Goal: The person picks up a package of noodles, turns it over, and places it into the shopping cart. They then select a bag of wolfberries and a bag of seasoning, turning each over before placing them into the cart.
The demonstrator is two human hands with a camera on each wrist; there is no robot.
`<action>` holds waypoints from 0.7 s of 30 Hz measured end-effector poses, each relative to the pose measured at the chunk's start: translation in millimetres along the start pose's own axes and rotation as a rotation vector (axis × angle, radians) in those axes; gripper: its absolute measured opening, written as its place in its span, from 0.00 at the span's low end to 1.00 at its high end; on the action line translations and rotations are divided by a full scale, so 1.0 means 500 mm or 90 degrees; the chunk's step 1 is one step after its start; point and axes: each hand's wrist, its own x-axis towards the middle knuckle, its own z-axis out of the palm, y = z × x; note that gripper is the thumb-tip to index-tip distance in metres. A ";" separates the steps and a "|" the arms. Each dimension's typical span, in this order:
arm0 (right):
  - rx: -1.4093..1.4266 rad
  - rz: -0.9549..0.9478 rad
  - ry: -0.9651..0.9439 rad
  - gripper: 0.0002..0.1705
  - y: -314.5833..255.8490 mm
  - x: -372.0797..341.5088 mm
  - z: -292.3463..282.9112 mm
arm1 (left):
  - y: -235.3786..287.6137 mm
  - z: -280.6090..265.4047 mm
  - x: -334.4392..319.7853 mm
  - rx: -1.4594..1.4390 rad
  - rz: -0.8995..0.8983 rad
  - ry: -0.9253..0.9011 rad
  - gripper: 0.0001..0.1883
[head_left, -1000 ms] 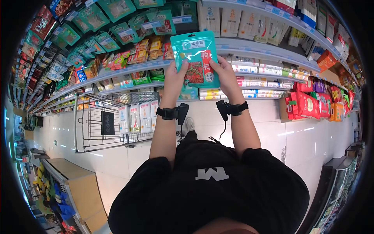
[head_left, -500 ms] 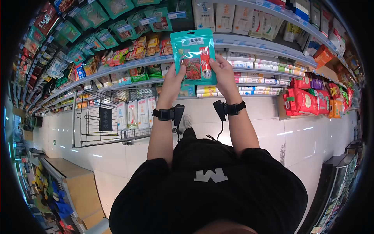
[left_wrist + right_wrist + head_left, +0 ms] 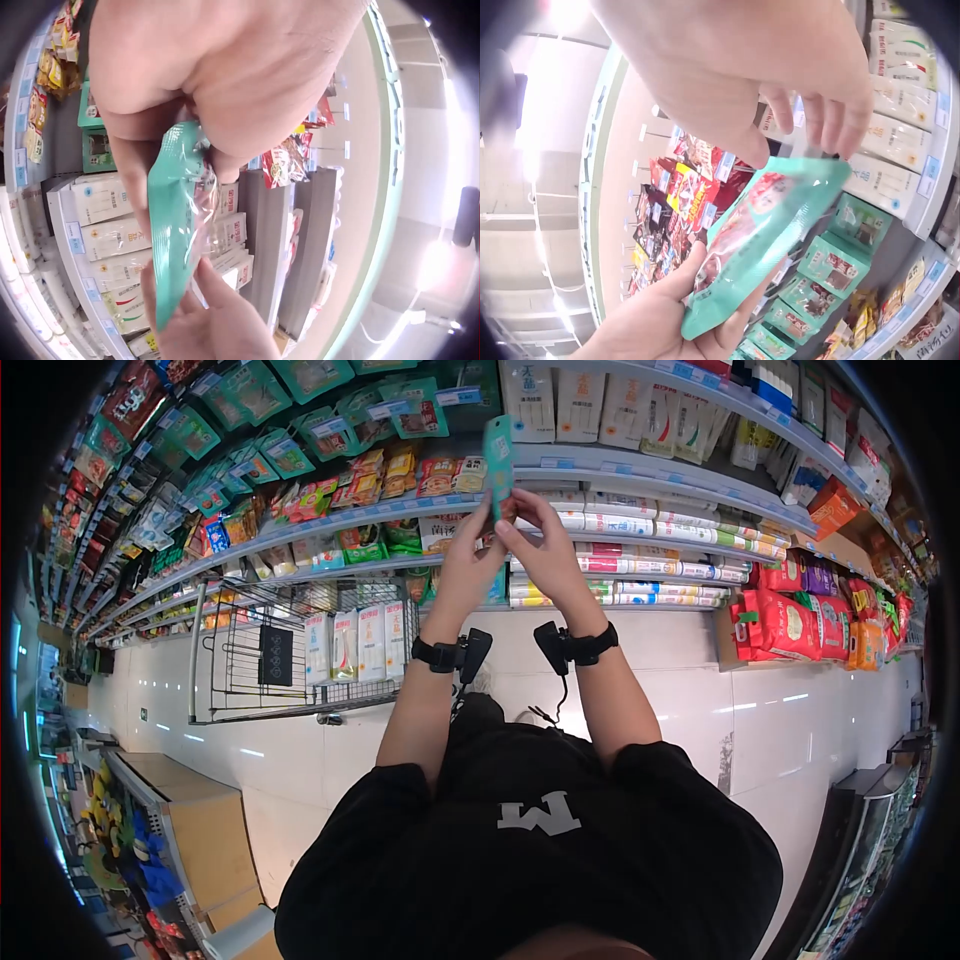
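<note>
Teal pouch [image 3: 769, 232] looks glossy, with a clear window [image 3: 731, 240].

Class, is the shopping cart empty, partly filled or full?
Partly filled: in the shopping cart, white packages stand at one end, but none show at the other.

Right in front of you, the pouch [image 3: 498, 465] sits between your left hand [image 3: 465, 560] and your right hand [image 3: 548, 555], and the shelves [image 3: 620, 463] curve around ahead. Over to the left, hanging packs [image 3: 290, 455] line the display, with small bags [image 3: 360, 480] on the shelf beneath. Straight ahead and slightly right, upright packets [image 3: 580, 405] stand above rows of rolls [image 3: 620, 523]. Down on the floor [image 3: 680, 700], the cart [image 3: 275, 656] is at your left, tall packs [image 3: 357, 644] standing in its right end. Far right, big bags [image 3: 785, 625] fill a box [image 3: 728, 635] beside the shelves.
</note>
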 end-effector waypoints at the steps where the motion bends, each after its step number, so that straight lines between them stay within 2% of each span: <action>1: 0.038 -0.013 0.032 0.31 -0.003 -0.002 0.015 | 0.016 0.006 -0.008 0.096 0.036 -0.019 0.21; 4: 0.121 0.044 0.050 0.25 -0.012 0.003 0.010 | 0.029 -0.017 -0.017 0.175 0.107 -0.083 0.23; 6: 0.166 0.069 0.057 0.23 -0.019 0.003 0.006 | 0.042 -0.044 -0.025 0.211 0.118 -0.084 0.20; 8: 0.319 0.139 0.004 0.21 -0.027 0.005 0.000 | 0.029 -0.067 -0.024 0.213 0.054 0.107 0.18; 9: 0.316 0.139 -0.017 0.22 -0.027 0.006 0.000 | 0.032 -0.070 -0.021 0.248 0.069 0.181 0.17; 10: 0.319 0.137 -0.020 0.22 -0.026 0.008 0.001 | 0.036 -0.079 -0.018 0.251 0.072 0.183 0.17; 12: 0.357 0.213 -0.068 0.22 -0.024 0.006 0.009 | 0.042 -0.100 -0.024 0.031 -0.103 0.066 0.18; 16: 0.337 0.238 -0.074 0.23 -0.022 0.008 0.044 | 0.020 -0.142 -0.047 -0.007 -0.146 0.077 0.17; 18: 0.198 0.249 -0.079 0.24 -0.014 0.014 0.062 | 0.009 -0.162 -0.058 -0.089 -0.165 0.113 0.16; 19: 0.137 0.214 -0.058 0.23 -0.004 0.017 0.077 | 0.008 -0.177 -0.061 -0.121 -0.167 0.111 0.15; 20: 0.135 0.219 -0.061 0.23 0.001 0.017 0.092 | 0.003 -0.190 -0.064 -0.124 -0.171 0.115 0.15; 21: 0.051 0.152 -0.029 0.24 0.004 0.019 0.108 | 0.002 -0.203 -0.065 -0.140 -0.155 0.120 0.15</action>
